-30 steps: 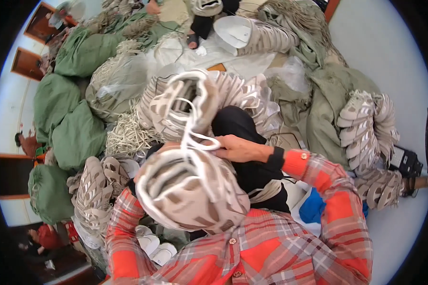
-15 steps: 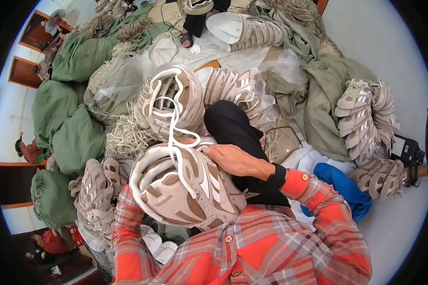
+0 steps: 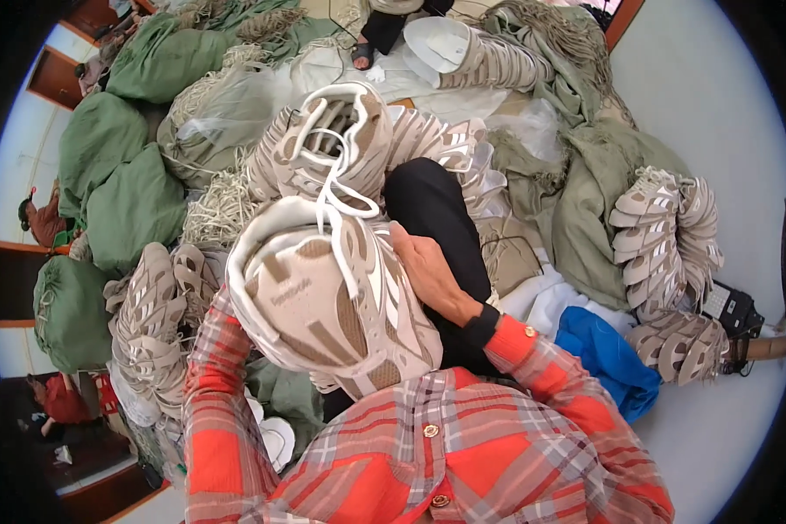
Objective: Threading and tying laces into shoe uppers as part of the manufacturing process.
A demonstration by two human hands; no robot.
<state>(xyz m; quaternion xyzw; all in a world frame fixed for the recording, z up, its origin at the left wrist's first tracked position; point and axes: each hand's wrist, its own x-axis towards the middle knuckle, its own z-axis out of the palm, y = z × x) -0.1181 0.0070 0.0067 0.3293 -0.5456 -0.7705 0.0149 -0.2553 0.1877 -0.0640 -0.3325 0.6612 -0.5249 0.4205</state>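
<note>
A bundle of nested beige, brown and white shoe uppers lies against my front, toe ends toward me. My right hand is closed on its right side, fingertips curled out of sight between the layers. A white shoelace trails from the bundle's far edge and loops over toward a second shoe-upper bundle just beyond. My left sleeve runs up behind the near bundle, which hides my left hand. My black-trousered knee rises just right of both bundles.
Green sacks are heaped on the left, beside more stacked uppers. Bundled uppers lean at the right by a blue cloth. Loose laces lie left of the far bundle. A person's foot shows at the top.
The near bundle has tilted and shifted slightly away from me and left, its toe faces turned up more. Left-hand fingers seen before are now hidden. The view has shifted a little.
</note>
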